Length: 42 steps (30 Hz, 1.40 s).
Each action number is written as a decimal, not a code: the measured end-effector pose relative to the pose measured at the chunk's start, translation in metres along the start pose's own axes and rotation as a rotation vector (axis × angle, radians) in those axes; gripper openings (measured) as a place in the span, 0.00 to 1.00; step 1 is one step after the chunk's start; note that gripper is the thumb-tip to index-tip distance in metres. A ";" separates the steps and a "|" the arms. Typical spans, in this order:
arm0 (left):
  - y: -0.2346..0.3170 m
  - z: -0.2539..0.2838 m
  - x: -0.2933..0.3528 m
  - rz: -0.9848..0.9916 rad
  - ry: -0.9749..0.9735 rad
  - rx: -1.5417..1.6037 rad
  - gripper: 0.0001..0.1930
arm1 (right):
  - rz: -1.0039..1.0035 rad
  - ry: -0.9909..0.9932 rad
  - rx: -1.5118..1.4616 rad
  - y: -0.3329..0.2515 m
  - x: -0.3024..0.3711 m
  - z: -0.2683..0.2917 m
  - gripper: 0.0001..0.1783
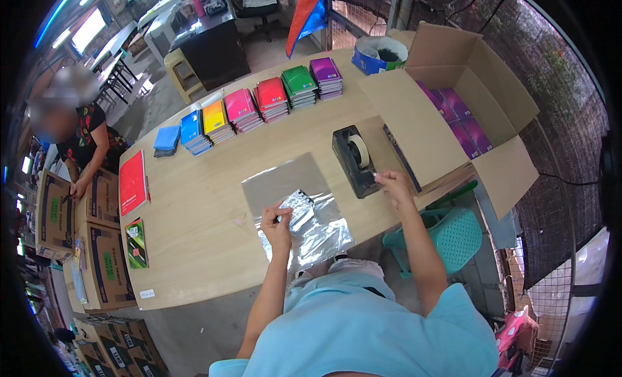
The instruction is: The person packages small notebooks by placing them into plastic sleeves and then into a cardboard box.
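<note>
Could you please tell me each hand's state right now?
Left hand: closed, apparently pinching shiny plastic.
Right hand: pinched closed at the tape dispenser; whether it holds anything is unclear.

Black tape dispenser [348, 166], seemingly silvery packet [300, 212]

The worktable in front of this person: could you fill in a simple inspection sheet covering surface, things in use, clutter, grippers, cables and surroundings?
Surface: pale table, with a clear plastic sheet near its front edge.
Job's things: shiny plastic over the sheet; black tape dispenser to its right.
Clutter: six notebook stacks along the far side; open carton with purple packs at right.
Grippers: bare hands. Left hand pinches the shiny plastic; right hand is at the dispenser's near end, any tape held too small to confirm.
Cables: thin dark cord beside the carton, purpose unclear.
Surroundings: another person beside stacked boxes, left; green plastic seat, right.
</note>
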<state>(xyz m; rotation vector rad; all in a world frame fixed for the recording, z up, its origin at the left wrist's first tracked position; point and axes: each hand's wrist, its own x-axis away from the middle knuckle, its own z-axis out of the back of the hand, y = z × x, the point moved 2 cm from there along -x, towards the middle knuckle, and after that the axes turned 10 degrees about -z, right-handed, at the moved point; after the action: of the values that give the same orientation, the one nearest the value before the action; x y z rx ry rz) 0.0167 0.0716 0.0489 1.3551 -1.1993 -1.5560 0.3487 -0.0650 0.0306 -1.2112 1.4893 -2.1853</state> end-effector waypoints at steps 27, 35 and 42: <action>0.003 -0.006 0.002 -0.095 0.044 -0.004 0.06 | 0.200 -0.183 0.259 -0.032 0.105 -0.189 0.16; 0.000 0.006 -0.009 0.157 -0.097 0.171 0.32 | 0.119 -0.123 0.159 -0.003 0.094 -0.191 0.15; 0.064 0.030 -0.022 -0.275 -0.640 -0.344 0.36 | 0.087 -0.110 0.243 -0.013 0.099 -0.190 0.17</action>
<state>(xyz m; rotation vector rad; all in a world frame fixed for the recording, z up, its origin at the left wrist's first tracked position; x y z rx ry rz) -0.0115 0.0791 0.1173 0.8379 -1.0472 -2.3818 0.1499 0.0078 0.0647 -1.1418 1.1713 -2.1314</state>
